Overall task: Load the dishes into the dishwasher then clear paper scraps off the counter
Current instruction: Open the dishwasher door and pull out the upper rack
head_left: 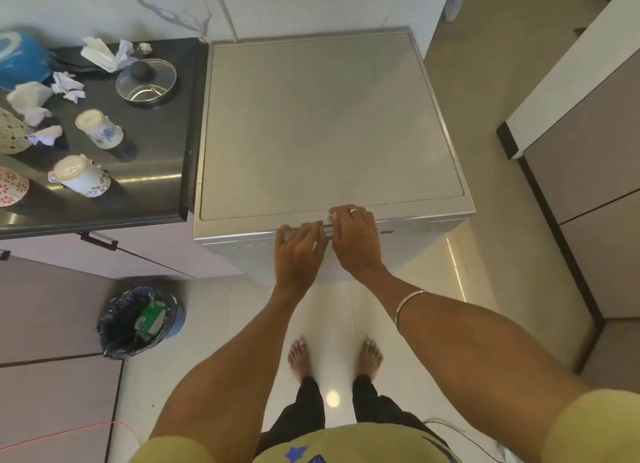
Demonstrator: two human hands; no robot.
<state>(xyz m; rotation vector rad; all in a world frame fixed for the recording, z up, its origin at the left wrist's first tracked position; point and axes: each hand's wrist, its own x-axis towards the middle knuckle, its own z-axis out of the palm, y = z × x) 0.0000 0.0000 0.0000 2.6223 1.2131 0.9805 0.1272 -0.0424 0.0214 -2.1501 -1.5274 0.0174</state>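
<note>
Both hands: left (298, 251), right (353, 235) curl fingers over dishwasher (329, 123) door's top front edge.

The silver dishwasher (329, 126) stands shut beside the dark surface (166, 171), its flat top bare. On the surface two white floral cups (98, 129) (81, 175) stand upside down, and a glass pot lid (146, 81) with a black knob lies near the back. White crumpled paper scraps (67, 85) lie scattered around them, toward the left and rear.
</note>
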